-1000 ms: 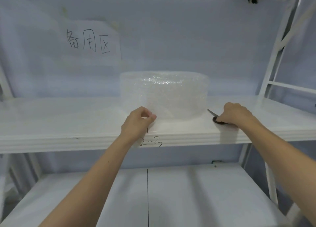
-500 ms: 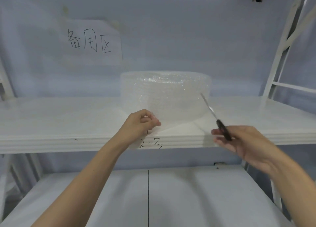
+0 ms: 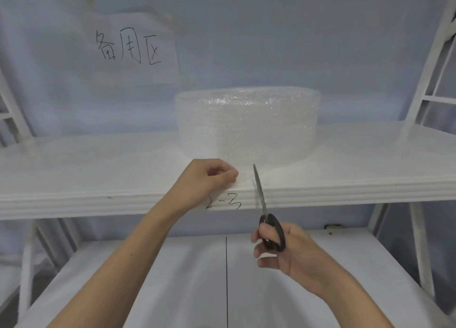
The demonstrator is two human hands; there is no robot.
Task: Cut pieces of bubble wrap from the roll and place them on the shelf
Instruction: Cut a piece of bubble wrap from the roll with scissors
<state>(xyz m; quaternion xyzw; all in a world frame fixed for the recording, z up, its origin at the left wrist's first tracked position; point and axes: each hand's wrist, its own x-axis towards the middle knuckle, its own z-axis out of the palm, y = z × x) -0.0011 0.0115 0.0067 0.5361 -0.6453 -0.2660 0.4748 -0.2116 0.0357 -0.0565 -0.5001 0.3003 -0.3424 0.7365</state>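
Note:
A wide roll of clear bubble wrap [image 3: 248, 124] stands on the white shelf [image 3: 98, 169], near its middle. My left hand [image 3: 209, 177] pinches the loose end of the wrap at the shelf's front edge, just left of the roll's front. My right hand [image 3: 286, 248] grips black-handled scissors [image 3: 265, 211] below and in front of the shelf. Their blades are together and point up and slightly left, with the tip just right of my left hand.
A handwritten paper sign [image 3: 130, 47] hangs on the back wall. The shelf's front edge bears a "2-3" mark [image 3: 223, 201]. A lower white shelf [image 3: 172, 278] lies beneath my arms. White frame posts [image 3: 424, 81] rise at the right.
My right hand has lifted the scissors off the shelf at the right and brought them left and down, so the blades now point up beside my left hand. My left hand has stayed on the wrap's end.

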